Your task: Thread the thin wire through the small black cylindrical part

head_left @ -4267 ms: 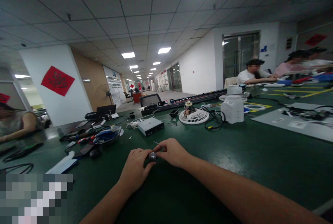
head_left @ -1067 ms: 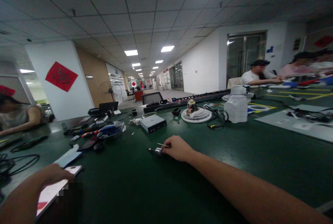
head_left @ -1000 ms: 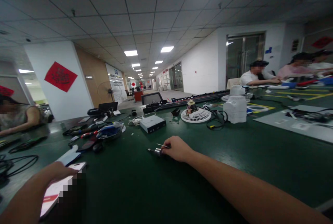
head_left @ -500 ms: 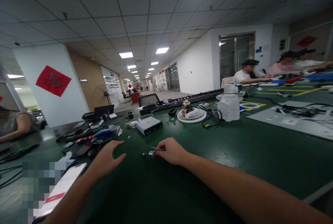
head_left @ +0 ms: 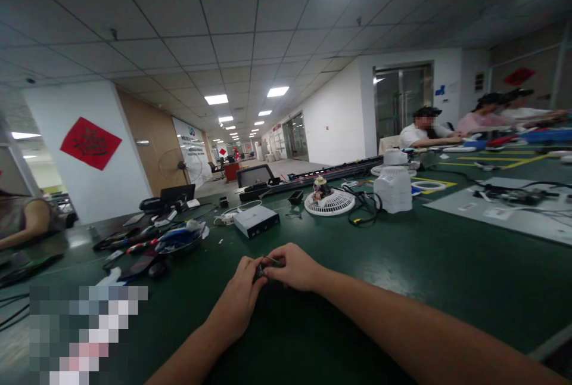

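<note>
Low over the green table, my left hand (head_left: 241, 292) and my right hand (head_left: 295, 266) meet, fingertips pinched on a small metal part with a shaft (head_left: 260, 272). Fingers cover most of it, so its exact kind cannot be told. A thin rod-like piece (head_left: 271, 260) shows at my right fingertips. Just beyond the hands lies a silver and black box-shaped drive (head_left: 257, 220). Behind it to the right stands a white round fan grille (head_left: 329, 201) with a motor assembly on top.
A white plastic housing (head_left: 393, 191) and black cables (head_left: 369, 209) lie right of the grille. Tools and a blue bundle (head_left: 181, 236) crowd the left. A grey panel (head_left: 504, 209) with electronics lies far right. Other people sit at the far right and left edge.
My left hand has moved right from open above the table and closed on the small metal part. My right hand keeps its hold, nearly in place. The view has tilted slightly.
</note>
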A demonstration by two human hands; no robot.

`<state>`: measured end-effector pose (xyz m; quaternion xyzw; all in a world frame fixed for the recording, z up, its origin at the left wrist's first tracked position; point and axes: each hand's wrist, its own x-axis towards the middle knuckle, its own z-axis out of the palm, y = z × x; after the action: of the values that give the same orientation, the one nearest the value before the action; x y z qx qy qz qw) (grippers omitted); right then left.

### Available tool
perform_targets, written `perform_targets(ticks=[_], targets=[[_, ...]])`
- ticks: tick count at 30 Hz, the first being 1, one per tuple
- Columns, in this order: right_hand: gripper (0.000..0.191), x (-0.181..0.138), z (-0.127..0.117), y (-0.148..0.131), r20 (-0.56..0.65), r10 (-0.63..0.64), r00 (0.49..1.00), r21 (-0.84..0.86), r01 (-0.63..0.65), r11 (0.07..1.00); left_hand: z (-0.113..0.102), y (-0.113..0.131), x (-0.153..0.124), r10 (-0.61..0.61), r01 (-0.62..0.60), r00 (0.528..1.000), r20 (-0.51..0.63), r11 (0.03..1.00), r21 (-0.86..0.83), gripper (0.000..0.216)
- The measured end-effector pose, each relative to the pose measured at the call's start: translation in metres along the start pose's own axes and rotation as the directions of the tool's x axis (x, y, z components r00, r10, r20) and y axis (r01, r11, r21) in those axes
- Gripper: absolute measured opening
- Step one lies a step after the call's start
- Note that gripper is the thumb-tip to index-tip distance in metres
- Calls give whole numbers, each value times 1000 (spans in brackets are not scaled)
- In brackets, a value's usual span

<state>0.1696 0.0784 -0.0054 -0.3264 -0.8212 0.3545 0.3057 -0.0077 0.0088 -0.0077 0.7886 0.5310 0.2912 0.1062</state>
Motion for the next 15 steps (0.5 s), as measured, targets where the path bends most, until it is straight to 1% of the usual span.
perform_targets(ticks=[2, 5, 10, 12, 15], targets=[[25, 1, -1, 1, 49, 45, 998, 70, -48, 996, 0, 0, -1, 23, -23, 1000, 16, 1000, -9, 33], [21, 2, -1, 3, 4, 60, 998, 62, -60, 996, 0, 1, -2, 62, -61, 998, 18, 998, -13, 35], [15, 2, -1, 3, -92, 12, 996, -66, -18, 998, 0, 1, -3, 127, -127, 992, 17, 992, -5, 40], [15, 2, 0, 1, -96, -9, 995, -100, -1, 995, -2, 1, -2, 132, -132, 991, 18, 991, -14, 41], [18, 1, 0, -2, -61, -61, 996, -106, 54, 993, -3, 2, -1, 98, -98, 995, 8, 995, -17, 36]])
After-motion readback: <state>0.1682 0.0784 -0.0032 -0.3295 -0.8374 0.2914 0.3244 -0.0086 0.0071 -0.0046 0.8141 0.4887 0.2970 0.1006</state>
